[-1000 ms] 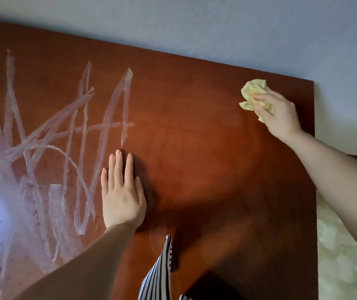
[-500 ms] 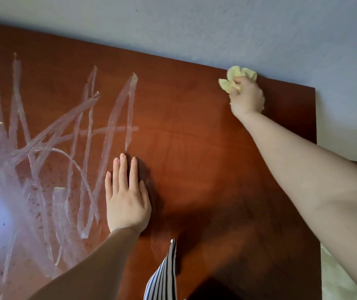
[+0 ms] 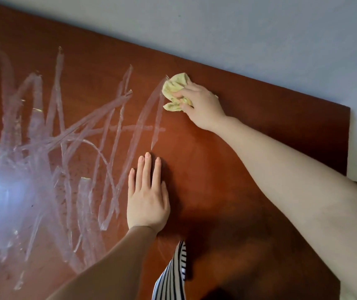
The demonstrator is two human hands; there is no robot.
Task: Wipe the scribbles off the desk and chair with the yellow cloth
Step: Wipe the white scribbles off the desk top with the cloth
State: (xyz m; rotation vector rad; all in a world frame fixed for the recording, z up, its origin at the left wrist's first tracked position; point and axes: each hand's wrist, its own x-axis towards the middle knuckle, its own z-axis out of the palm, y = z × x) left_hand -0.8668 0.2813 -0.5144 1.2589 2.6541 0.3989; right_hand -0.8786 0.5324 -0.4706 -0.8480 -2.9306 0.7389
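A reddish-brown desk (image 3: pixel 249 161) fills the view. White scribbles (image 3: pixel 69 148) cover its left and middle part, with a bright glare at the far left. My right hand (image 3: pixel 201 105) grips a crumpled yellow cloth (image 3: pixel 174 90) and presses it on the desk at the top right end of the scribbles. My left hand (image 3: pixel 148 195) lies flat on the desk, fingers together, just right of the lower scribble lines. No chair is in view.
A pale grey-blue wall (image 3: pixel 259 29) runs along the desk's far edge. A black-and-white striped piece of clothing (image 3: pixel 171 278) hangs over the near edge. The desk's right edge (image 3: pixel 348 144) drops off to a light floor.
My right hand has carried the cloth from the desk's far right corner leftward to the scribbles' right end. My left hand has stayed flat in place.
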